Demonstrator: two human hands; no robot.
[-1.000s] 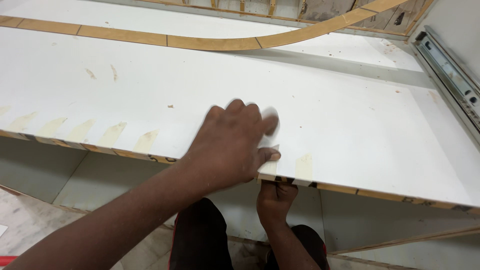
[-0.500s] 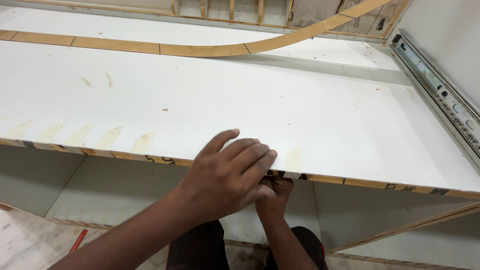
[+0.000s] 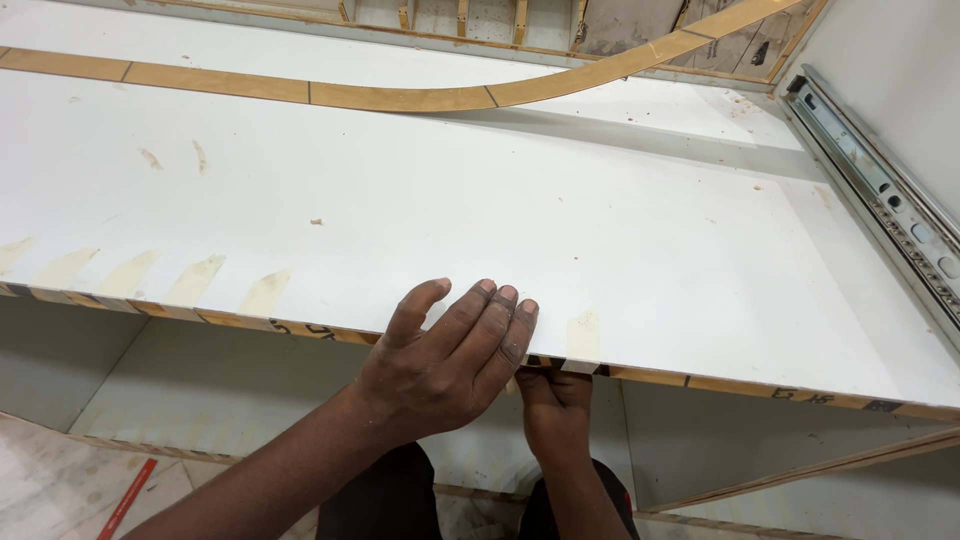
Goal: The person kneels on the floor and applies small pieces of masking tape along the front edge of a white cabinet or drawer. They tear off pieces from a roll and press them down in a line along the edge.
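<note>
Interior of an unfinished white cabinet, seen from above. A curved wooden strip (image 3: 400, 97) runs across the rear shelf (image 3: 300, 62); behind it stands a row of short wooden battens (image 3: 460, 15). A metal drawer slide (image 3: 880, 190) is fixed to the white side wall (image 3: 900, 50) at right. Pale marbled floor (image 3: 50, 480) at lower left, bearing a red pencil (image 3: 127, 495). Lighting even and diffuse.

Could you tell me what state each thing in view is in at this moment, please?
White panel: lying flat, front edge bare wood.
Tape strips: stuck over the front edge, a row of them.
Left hand: flat on the panel's front edge, fingers spread, holding nothing.
Right hand: below the edge, fingertips pinching at a tape strip.
Drawer slide: fixed to the right wall, closed.
</note>
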